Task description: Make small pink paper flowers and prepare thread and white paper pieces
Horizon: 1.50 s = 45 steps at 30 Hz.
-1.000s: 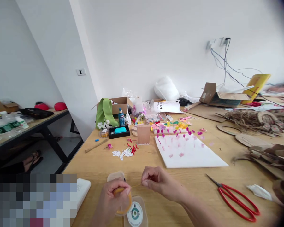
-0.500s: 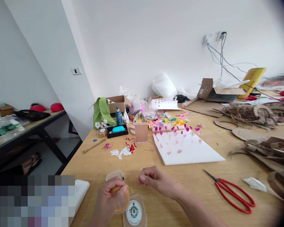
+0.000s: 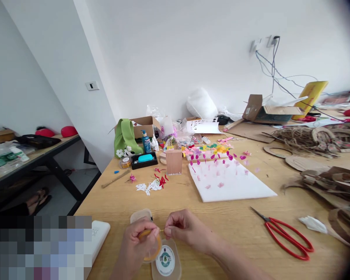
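Observation:
My left hand (image 3: 135, 242) is closed around a round yellow-orange coil (image 3: 156, 252), perhaps of thread or thin wire. From it a short yellow strand (image 3: 162, 230) crosses to my right hand (image 3: 186, 228), whose thumb and forefinger are pinched on its end. Below the coil an open clear plastic case (image 3: 177, 259) with a round printed label lies on the wooden table (image 3: 216, 249). Its other half (image 3: 140, 214) shows partly behind my left hand.
Red-handled scissors (image 3: 288, 237) lie to the right. Beyond my hands are a white foam board (image 3: 236, 188) carrying purple and pink petals, white cut-out pieces (image 3: 148, 187), a wooden block (image 3: 174, 162) and a black tray (image 3: 137, 165). Cardboard strips (image 3: 326, 186) crowd the right side.
My right hand has moved slightly left, closer to the coil. The yellow strand now shows stretched between both hands. The coil stays in my left hand.

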Available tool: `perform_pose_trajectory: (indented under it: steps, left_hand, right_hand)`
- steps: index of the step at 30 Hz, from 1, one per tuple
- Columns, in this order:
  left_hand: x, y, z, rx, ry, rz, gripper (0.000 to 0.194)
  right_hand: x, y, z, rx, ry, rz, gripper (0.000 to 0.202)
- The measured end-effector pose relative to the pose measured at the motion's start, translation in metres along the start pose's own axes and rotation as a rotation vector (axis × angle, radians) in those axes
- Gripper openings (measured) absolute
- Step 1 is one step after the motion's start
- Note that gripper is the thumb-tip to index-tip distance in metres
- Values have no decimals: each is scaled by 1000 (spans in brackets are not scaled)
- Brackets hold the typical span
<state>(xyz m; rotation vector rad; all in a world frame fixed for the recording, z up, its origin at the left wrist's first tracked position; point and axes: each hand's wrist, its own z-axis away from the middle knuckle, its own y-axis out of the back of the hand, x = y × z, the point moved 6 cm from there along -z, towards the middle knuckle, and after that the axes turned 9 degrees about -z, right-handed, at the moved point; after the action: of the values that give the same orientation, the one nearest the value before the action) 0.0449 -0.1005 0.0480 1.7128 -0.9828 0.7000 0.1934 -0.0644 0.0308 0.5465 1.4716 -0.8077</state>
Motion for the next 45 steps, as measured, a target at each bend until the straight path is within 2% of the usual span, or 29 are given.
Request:
perform_pose_trajectory:
  steps: [5, 13, 18, 24, 33, 40, 45]
  left_hand:
    - [1, -1, 1, -40, 22, 7, 21]
    - [1, 2, 2, -36, 118, 22, 23]
    - [-5, 8, 3, 17, 182, 66, 26]
    - [-16, 13, 6, 104, 252, 145, 25]
    - [-22, 14, 4, 135, 232, 163, 28]
    - [-16, 17, 4, 150, 247, 156, 32]
    - [-16, 18, 6, 203, 264, 165, 31]
  right_hand:
    - [-3, -1, 2, -24, 31, -25, 15]
    - [-4, 4, 0, 19, -10, -82, 22]
    - [-7, 16, 0, 120, -32, -91, 31]
    - [-12, 25, 1, 168, -6, -148, 36]
    - [-13, 26, 1, 199, -22, -160, 31]
    - [-16, 27, 2, 203, -7, -130, 28]
    - [-17, 27, 2, 194, -17, -135, 28]
